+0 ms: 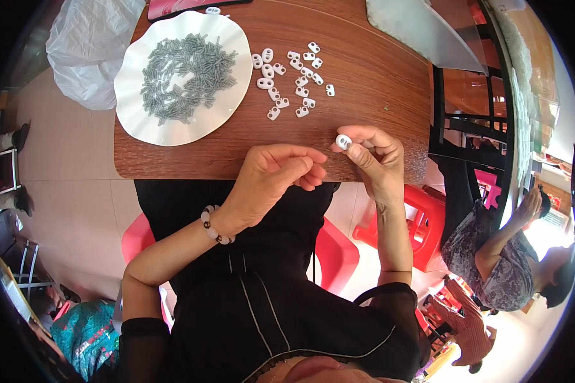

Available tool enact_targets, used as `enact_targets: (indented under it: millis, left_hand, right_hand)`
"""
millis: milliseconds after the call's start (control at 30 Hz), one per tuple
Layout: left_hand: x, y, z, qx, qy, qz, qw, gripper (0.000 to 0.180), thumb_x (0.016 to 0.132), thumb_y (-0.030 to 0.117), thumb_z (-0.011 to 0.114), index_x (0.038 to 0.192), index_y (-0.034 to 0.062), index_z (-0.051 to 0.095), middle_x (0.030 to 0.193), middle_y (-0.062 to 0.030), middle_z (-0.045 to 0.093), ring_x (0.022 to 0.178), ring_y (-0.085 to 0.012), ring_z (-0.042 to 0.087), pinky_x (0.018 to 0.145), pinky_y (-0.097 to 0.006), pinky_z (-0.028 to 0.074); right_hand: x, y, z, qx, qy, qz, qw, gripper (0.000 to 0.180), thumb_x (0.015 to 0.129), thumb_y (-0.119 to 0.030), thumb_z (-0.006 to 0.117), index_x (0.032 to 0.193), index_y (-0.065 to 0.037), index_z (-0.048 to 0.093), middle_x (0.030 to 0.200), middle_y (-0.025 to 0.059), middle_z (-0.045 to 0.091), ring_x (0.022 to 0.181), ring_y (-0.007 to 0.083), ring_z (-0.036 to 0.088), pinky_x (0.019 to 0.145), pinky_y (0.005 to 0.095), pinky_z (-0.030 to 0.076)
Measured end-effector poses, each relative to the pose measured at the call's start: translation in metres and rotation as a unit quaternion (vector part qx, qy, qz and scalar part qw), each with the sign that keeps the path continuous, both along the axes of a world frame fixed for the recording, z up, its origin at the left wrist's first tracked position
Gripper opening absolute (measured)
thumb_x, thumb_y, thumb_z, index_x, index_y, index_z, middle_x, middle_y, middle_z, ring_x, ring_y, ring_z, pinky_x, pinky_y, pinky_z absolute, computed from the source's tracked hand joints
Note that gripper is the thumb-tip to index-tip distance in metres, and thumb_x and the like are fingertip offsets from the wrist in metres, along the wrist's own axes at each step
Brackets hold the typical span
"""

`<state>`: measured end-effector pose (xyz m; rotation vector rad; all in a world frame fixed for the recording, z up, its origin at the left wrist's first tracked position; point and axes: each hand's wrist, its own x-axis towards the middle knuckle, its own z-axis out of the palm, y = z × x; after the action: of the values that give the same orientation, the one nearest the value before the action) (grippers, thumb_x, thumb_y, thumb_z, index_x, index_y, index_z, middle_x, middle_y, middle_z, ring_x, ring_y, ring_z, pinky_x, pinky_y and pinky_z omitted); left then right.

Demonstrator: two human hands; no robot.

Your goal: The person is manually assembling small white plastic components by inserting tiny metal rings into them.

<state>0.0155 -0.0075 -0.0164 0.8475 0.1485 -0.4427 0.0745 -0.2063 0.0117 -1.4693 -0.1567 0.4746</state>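
Bends left hand inward near frame centre, thumb along index; can't tell if gripping anything. Pinches white oval piece in right hand, right of and slightly above left hand, not touching it; can't make out long axis. Farther up, see loose white pieces on bench, then grey spring-like bits on wavy white plate, upper left.

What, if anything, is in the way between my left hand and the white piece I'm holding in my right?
No separate object is visible between your left hand and the white piece, just a gap with the wooden tabletop below. Only the right hand's own fingers partly surround the piece.
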Motion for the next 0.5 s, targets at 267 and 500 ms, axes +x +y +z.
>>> enact_targets:
  millis: [267, 500]
  left_hand:
    - [0.001, -0.001, -0.002, 0.008, -0.006, 0.013, 1.0, 0.022, 0.095, 0.012, 0.055, 0.106, -0.0034, 0.066, 0.087, -0.0102, 0.068, 0.077, -0.014, 0.064, 0.072, -0.026, 0.052]
    - [0.0, 0.001, -0.002, -0.002, -0.003, 0.013, 1.0, 0.022, 0.096, 0.013, 0.055, 0.105, -0.0031, 0.066, 0.087, -0.0094, 0.068, 0.078, -0.0134, 0.064, 0.072, -0.027, 0.052]
  right_hand:
    - [-0.011, 0.012, 0.037, -0.307, -0.563, -0.014, 0.767, 0.025, 0.067, -0.002, 0.078, 0.092, -0.005, 0.072, 0.081, 0.0046, 0.07, 0.07, 0.0203, 0.055, 0.064, 0.0292, 0.045]
    - [-0.001, 0.01, 0.015, -0.377, -0.452, 0.011, 0.808, 0.022, 0.072, -0.002, 0.075, 0.093, -0.004, 0.072, 0.074, 0.0066, 0.065, 0.071, 0.0223, 0.053, 0.065, 0.0316, 0.046]
